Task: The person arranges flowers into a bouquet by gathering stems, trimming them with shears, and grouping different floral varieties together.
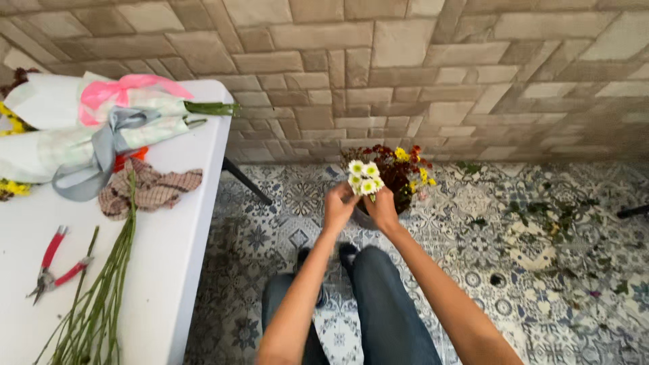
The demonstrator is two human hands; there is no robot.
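Both my hands reach down toward a dark bucket [364, 217] on the patterned floor, filled with red and yellow flowers [400, 165]. My left hand [338, 206] and my right hand [382, 208] together hold a small bunch of white daisy-like flowers [364, 178] by its stems, just above the bucket's near rim. The stems are hidden between my fingers. My legs in dark trousers show below my arms.
A white table [182, 223] stands at the left with red-handled pruning shears [51, 263], long green stems [101, 297], a checked cloth [152, 189] and wrapped bouquets with pink and grey ribbons [101, 122]. Leaf scraps litter the floor [554, 223] at right. A stone wall is behind.
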